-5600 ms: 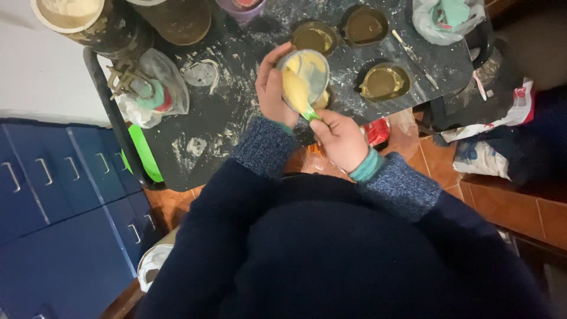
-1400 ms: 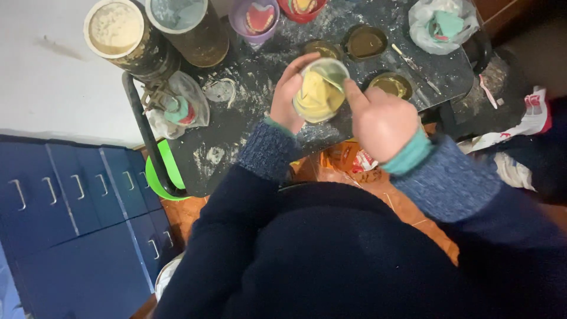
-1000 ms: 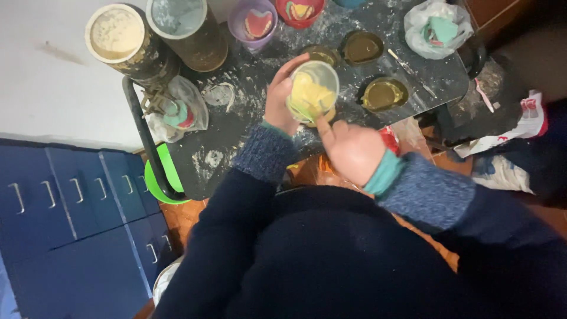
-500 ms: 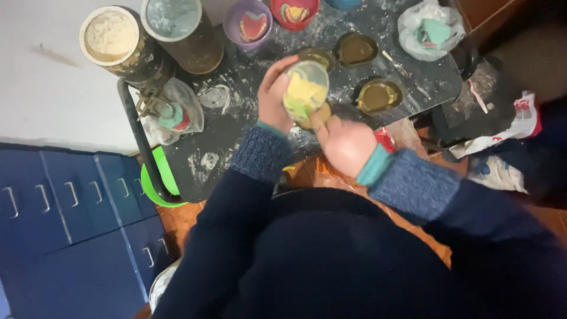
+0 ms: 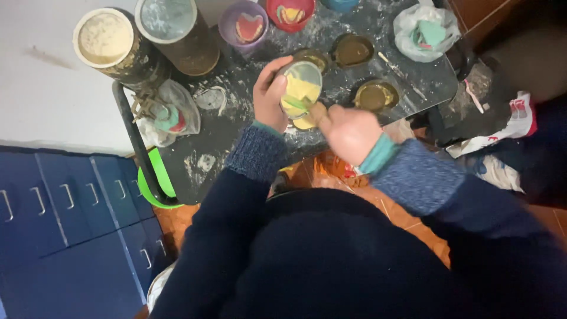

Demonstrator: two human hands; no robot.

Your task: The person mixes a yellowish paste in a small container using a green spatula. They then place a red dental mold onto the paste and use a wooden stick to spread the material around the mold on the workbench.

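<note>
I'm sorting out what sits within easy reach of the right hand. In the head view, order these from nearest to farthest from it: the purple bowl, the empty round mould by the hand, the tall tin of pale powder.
From the right hand:
1. Round mould, just above it on the tray.
2. Purple bowl, up and to the left.
3. Tin of pale powder, far left corner.

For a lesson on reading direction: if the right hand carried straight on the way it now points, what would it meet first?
The right hand points up-left, so it would probably first meet the tilted clear cup of yellow batter held in the left hand. The green utensil it grips already looks to be inside, though depth is unclear.
</note>
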